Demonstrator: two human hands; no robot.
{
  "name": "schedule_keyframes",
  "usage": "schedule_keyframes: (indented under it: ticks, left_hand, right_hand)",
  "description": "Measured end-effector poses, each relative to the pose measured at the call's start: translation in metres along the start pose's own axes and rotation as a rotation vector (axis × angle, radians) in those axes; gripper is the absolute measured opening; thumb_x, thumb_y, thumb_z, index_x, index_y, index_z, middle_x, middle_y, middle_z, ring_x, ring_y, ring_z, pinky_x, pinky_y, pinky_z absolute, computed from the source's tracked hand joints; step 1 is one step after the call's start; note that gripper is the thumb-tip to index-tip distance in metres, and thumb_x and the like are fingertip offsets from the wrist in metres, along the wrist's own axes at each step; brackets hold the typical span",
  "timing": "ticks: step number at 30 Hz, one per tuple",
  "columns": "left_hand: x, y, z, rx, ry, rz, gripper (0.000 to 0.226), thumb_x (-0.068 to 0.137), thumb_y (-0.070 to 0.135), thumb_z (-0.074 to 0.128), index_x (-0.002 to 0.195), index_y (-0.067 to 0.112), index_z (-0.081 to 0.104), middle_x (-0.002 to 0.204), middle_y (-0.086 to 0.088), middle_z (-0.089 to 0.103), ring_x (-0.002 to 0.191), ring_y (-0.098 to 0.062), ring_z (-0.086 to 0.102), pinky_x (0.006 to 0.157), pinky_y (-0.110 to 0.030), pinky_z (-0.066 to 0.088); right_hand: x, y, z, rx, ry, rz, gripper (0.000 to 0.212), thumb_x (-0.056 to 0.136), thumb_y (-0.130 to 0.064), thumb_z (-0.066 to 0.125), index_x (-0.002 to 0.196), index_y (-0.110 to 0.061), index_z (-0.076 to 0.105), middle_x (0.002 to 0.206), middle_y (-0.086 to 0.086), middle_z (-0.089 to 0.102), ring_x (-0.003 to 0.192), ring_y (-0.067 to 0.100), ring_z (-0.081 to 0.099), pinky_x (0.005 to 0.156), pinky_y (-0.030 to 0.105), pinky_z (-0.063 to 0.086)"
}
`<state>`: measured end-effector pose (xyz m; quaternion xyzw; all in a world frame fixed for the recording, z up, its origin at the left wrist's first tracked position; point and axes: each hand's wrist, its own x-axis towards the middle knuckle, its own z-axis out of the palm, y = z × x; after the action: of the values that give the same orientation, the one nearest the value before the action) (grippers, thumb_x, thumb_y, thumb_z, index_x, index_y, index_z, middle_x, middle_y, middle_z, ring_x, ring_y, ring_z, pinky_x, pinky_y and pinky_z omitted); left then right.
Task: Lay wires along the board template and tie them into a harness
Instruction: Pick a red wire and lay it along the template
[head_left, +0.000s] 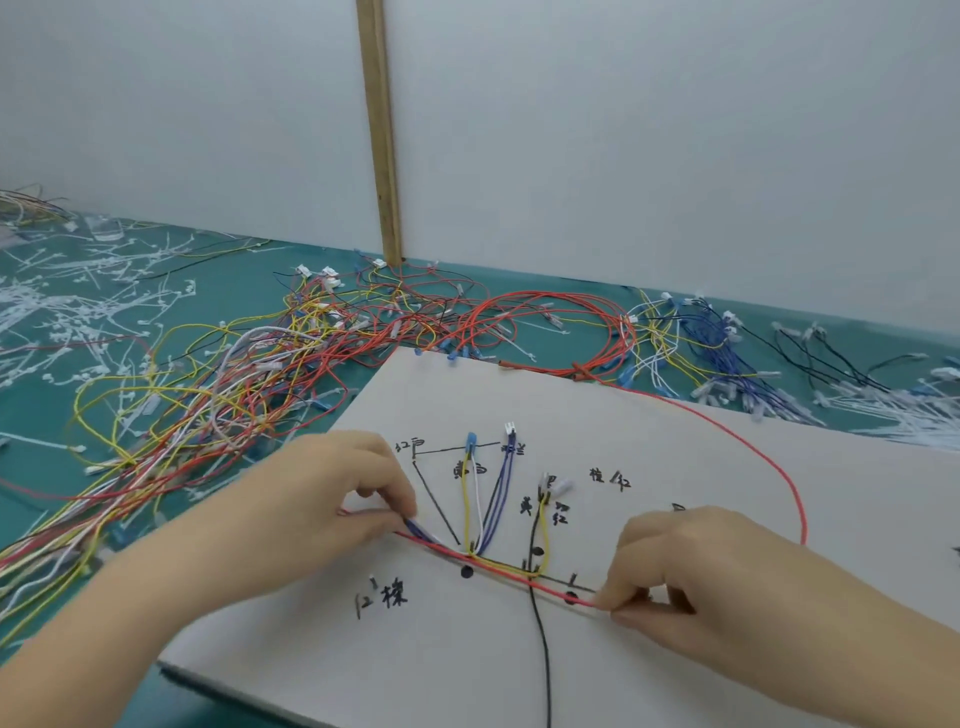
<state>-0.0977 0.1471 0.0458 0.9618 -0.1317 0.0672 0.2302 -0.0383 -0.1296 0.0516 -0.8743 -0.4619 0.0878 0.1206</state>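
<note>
2 hands, left hand (332, 499) and right hand (691, 577), pinch red wire (498, 569) between them.

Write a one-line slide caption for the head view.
Left hand and right hand pinch a red wire taut along the trunk line of the white template board, beside tangled wires.

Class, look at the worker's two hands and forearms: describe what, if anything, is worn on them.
Nothing is worn. The left hand and right hand are bare, with no gloves, rings or watch visible. Both forearms are uncovered to the picture's edge; no sleeve shows. Fingernails look short and unpainted.
</note>
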Motion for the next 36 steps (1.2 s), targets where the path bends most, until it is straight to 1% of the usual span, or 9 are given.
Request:
schedule_keyframes:
  ticks: [5, 9, 14, 19, 21, 23, 26, 31, 36]
  left_hand:
    - [0.022, 0.034, 0.025, -0.043, -0.097, 0.143, 0.009, 0.083, 0.024, 0.066, 0.085, 0.031, 0.07, 0.083, 0.022, 0.052, 0.091, 0.01, 0.043, 0.078, -0.002, 0.03]
    - [0.038, 0.053, 0.04, -0.044, -0.188, 0.214, 0.011, 0.086, 0.028, 0.061, 0.093, 0.032, 0.069, 0.084, 0.026, 0.042, 0.088, 0.018, 0.035, 0.078, -0.001, 0.026]
    - [0.054, 0.068, 0.048, 0.014, -0.248, 0.282, 0.013, 0.088, 0.026, 0.058, 0.096, 0.031, 0.067, 0.086, 0.02, 0.041, 0.087, 0.008, 0.029, 0.08, -0.015, 0.033]
    - [0.061, 0.078, 0.056, 0.017, -0.302, 0.367, 0.014, 0.089, 0.025, 0.057, 0.097, 0.029, 0.067, 0.088, 0.019, 0.04, 0.086, 0.006, 0.028, 0.072, -0.006, 0.028]
    - [0.065, 0.079, 0.061, 0.009, -0.31, 0.363, 0.014, 0.088, 0.024, 0.057, 0.096, 0.028, 0.068, 0.088, 0.018, 0.045, 0.086, 0.007, 0.029, 0.072, -0.004, 0.027]
    - [0.068, 0.081, 0.064, -0.02, -0.336, 0.339, 0.014, 0.087, 0.022, 0.057, 0.095, 0.027, 0.069, 0.09, 0.015, 0.057, 0.086, 0.005, 0.034, 0.076, -0.008, 0.031]
    - [0.069, 0.08, 0.066, -0.046, -0.339, 0.314, 0.012, 0.086, 0.022, 0.059, 0.091, 0.025, 0.07, 0.086, 0.012, 0.065, 0.081, 0.003, 0.042, 0.075, -0.005, 0.032]
    - [0.068, 0.08, 0.069, -0.039, -0.324, 0.284, 0.01, 0.085, 0.027, 0.06, 0.093, 0.027, 0.066, 0.074, 0.015, 0.054, 0.076, 0.005, 0.044, 0.068, -0.001, 0.03]
    - [0.068, 0.078, 0.072, -0.066, -0.309, 0.239, 0.011, 0.084, 0.032, 0.06, 0.094, 0.032, 0.059, 0.077, 0.017, 0.053, 0.08, 0.014, 0.041, 0.069, -0.003, 0.033]
  right_hand:
    - [-0.017, 0.012, -0.006, -0.024, -0.001, 0.061, 0.019, 0.09, -0.038, 0.051, 0.104, -0.037, 0.064, 0.095, -0.02, 0.056, 0.075, -0.02, 0.041, 0.067, 0.004, 0.031]
    - [-0.029, 0.023, -0.012, -0.072, -0.005, 0.087, 0.019, 0.089, -0.041, 0.051, 0.104, -0.04, 0.063, 0.086, -0.025, 0.052, 0.078, -0.022, 0.04, 0.066, 0.005, 0.033]
    - [-0.043, 0.035, -0.021, -0.083, -0.033, 0.119, 0.015, 0.088, -0.041, 0.052, 0.099, -0.039, 0.062, 0.086, -0.026, 0.053, 0.079, -0.024, 0.04, 0.065, 0.006, 0.033]
    - [-0.054, 0.045, -0.03, -0.074, -0.038, 0.156, 0.009, 0.086, -0.04, 0.057, 0.09, -0.042, 0.064, 0.082, -0.026, 0.054, 0.081, -0.023, 0.043, 0.066, 0.004, 0.033]
    - [-0.058, 0.049, -0.034, -0.064, -0.07, 0.18, 0.011, 0.084, -0.039, 0.059, 0.078, -0.048, 0.062, 0.091, -0.032, 0.052, 0.08, -0.02, 0.046, 0.065, 0.006, 0.035]
    - [-0.062, 0.053, -0.038, -0.018, -0.115, 0.212, 0.019, 0.083, -0.037, 0.061, 0.073, -0.052, 0.059, 0.096, -0.038, 0.049, 0.074, -0.014, 0.054, 0.062, 0.007, 0.038]
    - [-0.069, 0.06, -0.042, 0.072, -0.152, 0.267, 0.023, 0.082, -0.032, 0.062, 0.082, -0.055, 0.058, 0.089, -0.033, 0.058, 0.06, -0.003, 0.063, 0.061, 0.008, 0.043]
    - [-0.075, 0.071, -0.041, 0.141, -0.197, 0.373, 0.019, 0.082, -0.027, 0.061, 0.081, -0.046, 0.058, 0.075, -0.029, 0.062, 0.056, -0.002, 0.064, 0.058, 0.006, 0.041]
    - [-0.081, 0.082, -0.045, 0.288, -0.212, 0.463, 0.016, 0.081, -0.023, 0.064, 0.076, -0.037, 0.059, 0.075, -0.015, 0.066, 0.059, 0.005, 0.066, 0.049, 0.015, 0.048]
